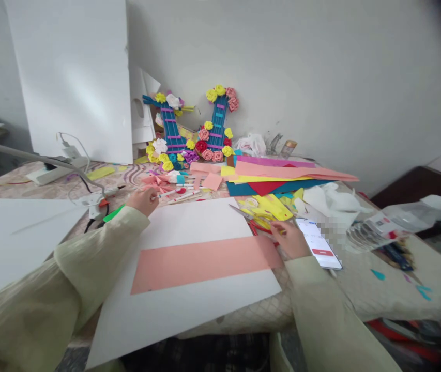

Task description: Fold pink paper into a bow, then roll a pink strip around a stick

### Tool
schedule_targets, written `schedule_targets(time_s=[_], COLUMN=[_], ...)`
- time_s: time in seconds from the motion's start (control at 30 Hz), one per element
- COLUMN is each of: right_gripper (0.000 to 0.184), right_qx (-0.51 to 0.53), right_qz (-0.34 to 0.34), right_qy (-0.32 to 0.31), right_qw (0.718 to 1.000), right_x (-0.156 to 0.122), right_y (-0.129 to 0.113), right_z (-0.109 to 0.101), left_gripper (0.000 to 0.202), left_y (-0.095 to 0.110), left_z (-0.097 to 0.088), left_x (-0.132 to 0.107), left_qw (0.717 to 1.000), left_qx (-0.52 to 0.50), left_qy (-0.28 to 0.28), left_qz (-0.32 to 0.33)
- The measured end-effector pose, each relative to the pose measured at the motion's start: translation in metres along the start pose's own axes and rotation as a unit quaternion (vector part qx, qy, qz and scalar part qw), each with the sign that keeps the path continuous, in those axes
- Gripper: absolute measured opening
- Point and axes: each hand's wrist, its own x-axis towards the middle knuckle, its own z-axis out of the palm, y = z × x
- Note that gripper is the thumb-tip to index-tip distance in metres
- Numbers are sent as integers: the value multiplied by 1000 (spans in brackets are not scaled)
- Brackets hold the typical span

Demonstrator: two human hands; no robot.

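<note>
A salmon-pink paper strip [204,263] lies across a large white sheet [189,222] in front of me, its right end over the edge. Beyond the sheet, my left hand [142,200] has its fingers pinched at the end of a white marker pen [168,195], with more pens beside it. At the sheet's right edge, my right hand [292,239] curls its fingers at the red handles of a pair of scissors [240,212]. The blades point away to the left. Yellow paper scraps [272,206] lie just behind them.
Coloured paper sheets [282,170] are stacked behind. Two blue guitar-shaped crafts [217,126] with paper flowers lean at the wall. A phone [319,244] and a plastic bottle [394,222] lie right. A power strip [55,172] with cables and a white board [14,227] are left.
</note>
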Motion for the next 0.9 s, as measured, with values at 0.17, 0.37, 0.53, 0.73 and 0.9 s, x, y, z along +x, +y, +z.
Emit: schedule_targets(time_s=[0.17, 0.37, 0.53, 0.73, 0.9], right_gripper=[31, 40, 42, 33, 41], right_qx=[-69, -97, -99, -79, -30], right_qz=[-43, -80, -95, -85, -30], right_qy=[-50, -113, -139, -106, -25], right_qw=[995, 986, 981, 988, 999], right_x=[8, 27, 37, 38, 28], right_y=[5, 3, 4, 0, -3], right_z=[7, 15, 19, 13, -16], left_gripper=[24, 42, 48, 53, 50], left_y=[-18, 22, 63, 51, 14], left_z=[6, -11, -13, -6, -20], left_x=[8, -29, -121, -172, -177], left_qw=[998, 990, 956, 955, 964], left_qx=[33, 5, -56, 8, 18], left_qy=[-44, -97, -171, -132, -106], left_qz=[7, 99, 231, 266, 243])
